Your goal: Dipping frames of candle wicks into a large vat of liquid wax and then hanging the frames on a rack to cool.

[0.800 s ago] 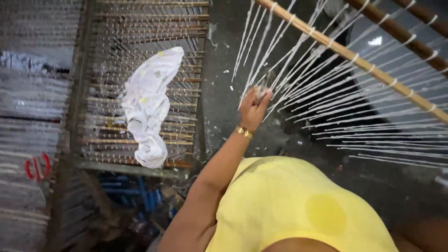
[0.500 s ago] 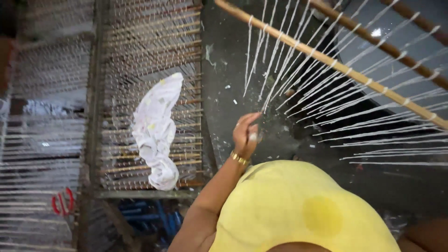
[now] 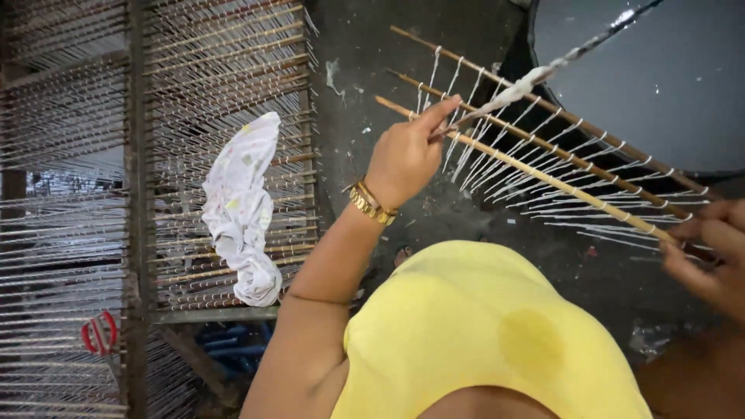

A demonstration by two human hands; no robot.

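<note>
My left hand, with a gold bangle on the wrist, pinches a thin dark stick that slants toward the upper right and carries a white wrap near its middle. The hand sits at the near ends of three wooden rods strung with looped white strands. At the right edge, my right hand grips the far end of the lowest rod. My yellow shirt fills the lower middle.
Tall racks filled with similar strung rods stand at the left, with a white patterned cloth draped on one. Red-handled scissors hang lower left. A dark round vat sits at the top right above a splattered dark floor.
The view has swung right. My left hand rose from among the hanging strands and now pinches the thin stick. The rods now lie closer together, and my right hand has come into view.
</note>
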